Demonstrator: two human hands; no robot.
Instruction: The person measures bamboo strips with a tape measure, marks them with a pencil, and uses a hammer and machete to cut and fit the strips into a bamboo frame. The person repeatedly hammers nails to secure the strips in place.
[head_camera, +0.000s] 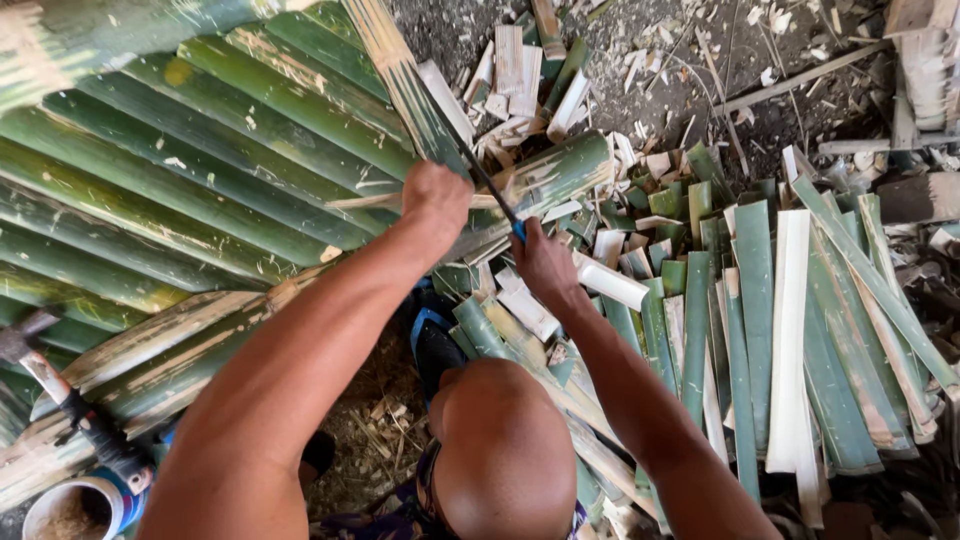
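Left hand (435, 195) clamped on bamboo strip (400, 75); right hand (540, 262) fisted on blade (478, 165) handle. Strip above knee, long axis running from hands up-left, far end out of frame. Many cut slats (790, 340) piled right; whole culms (180, 170) left uncut. Judged roughly midway.
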